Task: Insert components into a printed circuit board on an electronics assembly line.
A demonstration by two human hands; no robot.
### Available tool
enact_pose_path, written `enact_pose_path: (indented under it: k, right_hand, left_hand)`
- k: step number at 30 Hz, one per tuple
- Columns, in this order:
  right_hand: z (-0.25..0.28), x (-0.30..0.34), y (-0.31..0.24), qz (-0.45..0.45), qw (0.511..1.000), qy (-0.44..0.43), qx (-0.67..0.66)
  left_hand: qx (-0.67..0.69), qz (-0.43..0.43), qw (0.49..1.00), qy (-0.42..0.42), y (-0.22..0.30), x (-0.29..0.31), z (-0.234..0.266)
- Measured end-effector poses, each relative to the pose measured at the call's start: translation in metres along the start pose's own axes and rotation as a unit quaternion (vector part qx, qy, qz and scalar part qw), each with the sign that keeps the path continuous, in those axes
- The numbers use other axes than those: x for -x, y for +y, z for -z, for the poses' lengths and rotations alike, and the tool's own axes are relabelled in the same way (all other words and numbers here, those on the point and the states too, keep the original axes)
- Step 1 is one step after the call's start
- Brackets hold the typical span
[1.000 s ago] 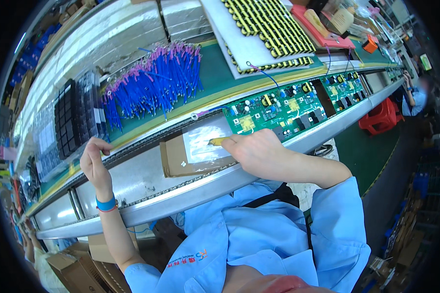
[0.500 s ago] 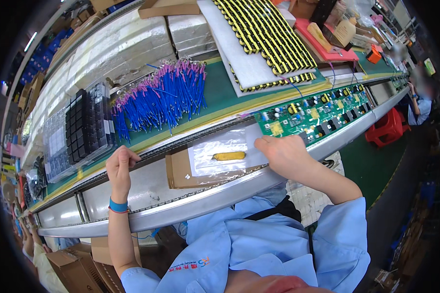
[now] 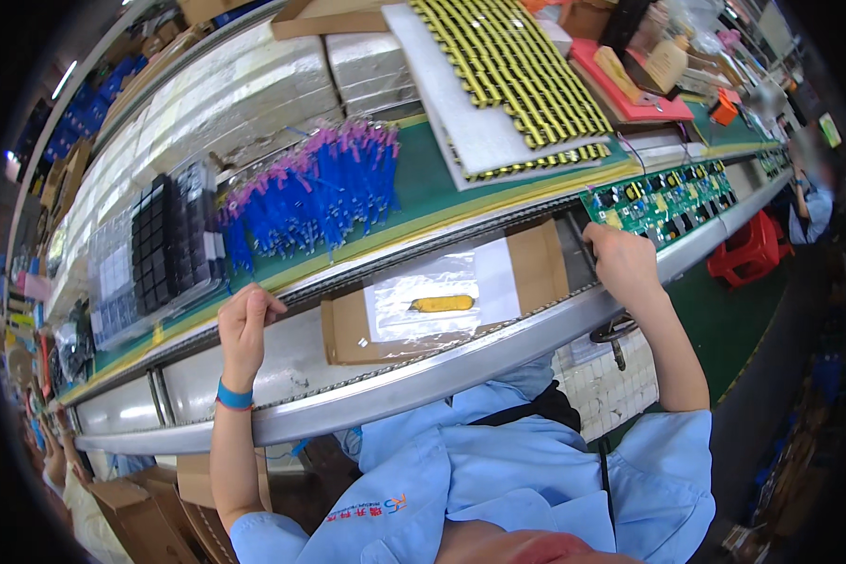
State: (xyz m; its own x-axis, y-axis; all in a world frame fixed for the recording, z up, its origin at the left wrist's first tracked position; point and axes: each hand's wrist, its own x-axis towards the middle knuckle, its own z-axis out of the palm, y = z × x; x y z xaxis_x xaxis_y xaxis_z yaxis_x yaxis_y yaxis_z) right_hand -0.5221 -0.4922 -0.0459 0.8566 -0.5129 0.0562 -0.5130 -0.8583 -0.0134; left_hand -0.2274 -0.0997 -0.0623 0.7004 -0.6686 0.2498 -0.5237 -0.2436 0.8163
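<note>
My right hand (image 3: 622, 265) is closed at the near left corner of a green circuit board (image 3: 663, 204), which lies across the conveyor rails and carries black, yellow and white parts. Its fingertips are partly hidden. Over the far rail at the left, my left hand (image 3: 246, 324) is curled closed, with nothing visible in it. Between the hands a yellow utility knife (image 3: 444, 304) lies on a clear plastic bag (image 3: 395, 324) over white paper, inside a shallow cardboard box (image 3: 539, 268) below rail level.
Beyond the rail lie a heap of blue wires (image 3: 320, 193) with pink ends, clear trays with black blocks (image 3: 157, 244), and a foam sheet (image 3: 432, 89) bearing rows of yellow-black parts. A red stool (image 3: 750, 249) stands at right. Another person (image 3: 813, 211) sits farther along.
The circuit board has slid right along the rails, and my right hand has moved right with it, uncovering more of the cardboard box. My left hand has shifted slightly right.
</note>
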Motion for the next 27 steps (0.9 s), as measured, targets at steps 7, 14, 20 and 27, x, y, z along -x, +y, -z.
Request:
enact_pose_path:
  k: [7, 14, 20, 27]
  right_hand:
    - [-0.011, -0.014, 0.063, -0.111, 0.991, 0.032, 0.066]
    - [-0.028, -0.028, 0.141, -0.147, 0.977, 0.107, 0.113]
    - [-0.048, -0.027, 0.245, -0.223, 0.965, 0.088, 0.104]
    - [0.033, -0.05, 0.031, -0.02, 0.998, 0.04, -0.054]
  left_hand:
    - [0.006, 0.021, 1.0, -0.012, -0.003, 0.004, 0.002]
    - [-0.02, -0.018, 0.998, -0.057, 0.027, -0.001, -0.007]
    - [-0.038, -0.103, 0.986, -0.125, 0.051, -0.018, -0.03]
    - [-0.094, -0.184, 0.958, -0.2, 0.07, -0.026, -0.059]
